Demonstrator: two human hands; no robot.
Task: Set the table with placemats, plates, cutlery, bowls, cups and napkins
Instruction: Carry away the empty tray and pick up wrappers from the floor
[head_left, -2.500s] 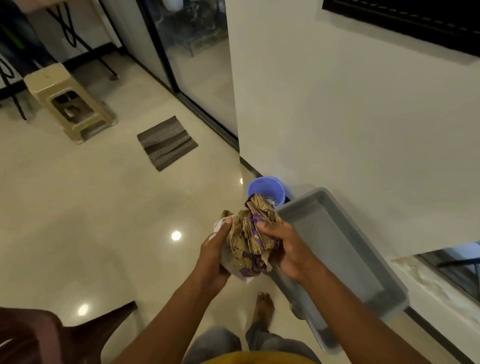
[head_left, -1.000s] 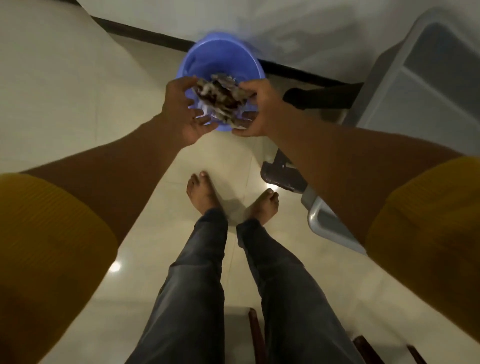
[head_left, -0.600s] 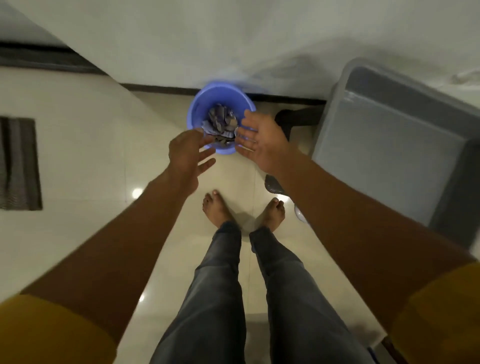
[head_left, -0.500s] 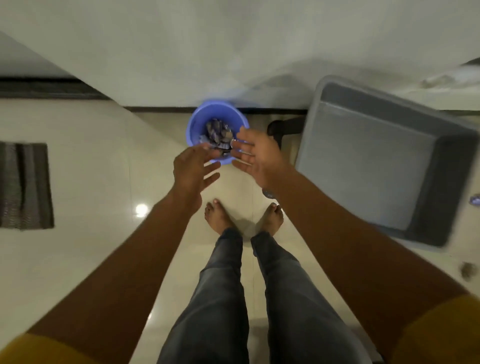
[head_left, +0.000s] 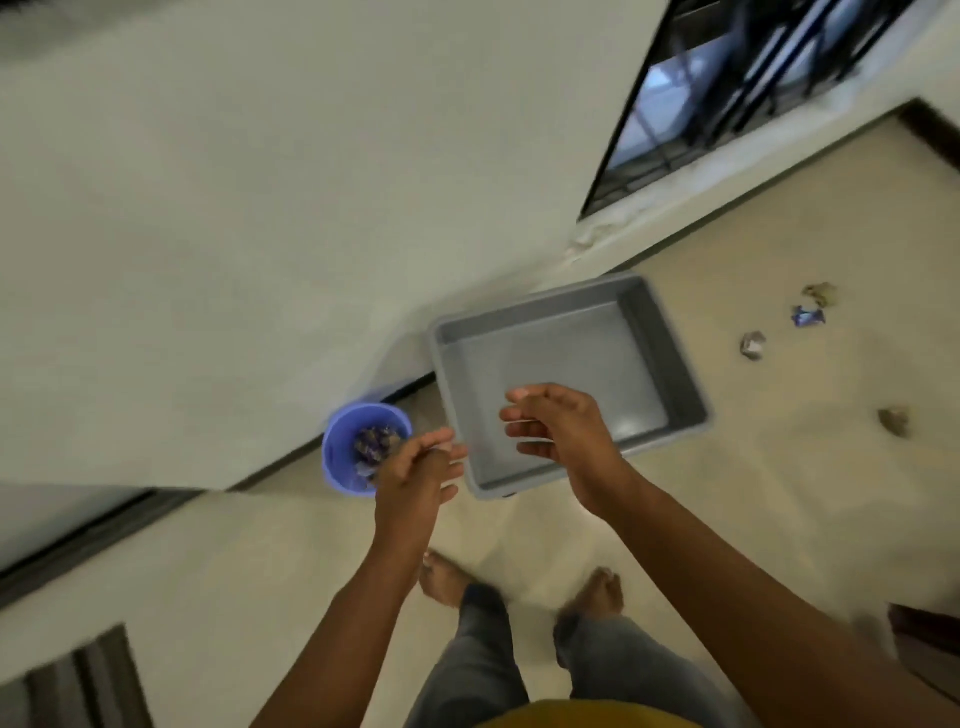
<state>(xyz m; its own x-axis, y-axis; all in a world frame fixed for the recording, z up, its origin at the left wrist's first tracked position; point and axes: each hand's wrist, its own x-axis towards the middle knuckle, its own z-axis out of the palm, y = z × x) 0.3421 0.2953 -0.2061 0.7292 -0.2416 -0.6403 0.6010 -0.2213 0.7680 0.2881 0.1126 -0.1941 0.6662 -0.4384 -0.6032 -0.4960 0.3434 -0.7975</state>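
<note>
Both hands, left (head_left: 421, 470) and right (head_left: 558, 423), hang empty with fingers loose above the floor, between the blue bin (head_left: 343, 457) holding crumpled wrappers (head_left: 371, 447) and the grey tray (head_left: 566, 332).

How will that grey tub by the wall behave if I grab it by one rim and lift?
The grey tub looks like thin moulded plastic with nothing visible inside, so it is probably light. Being wide and shallow, it would likely tilt and flex somewhat when lifted by one rim. Its smooth walls may be slippery, so both hands, left hand and right hand, seem safer.
</note>
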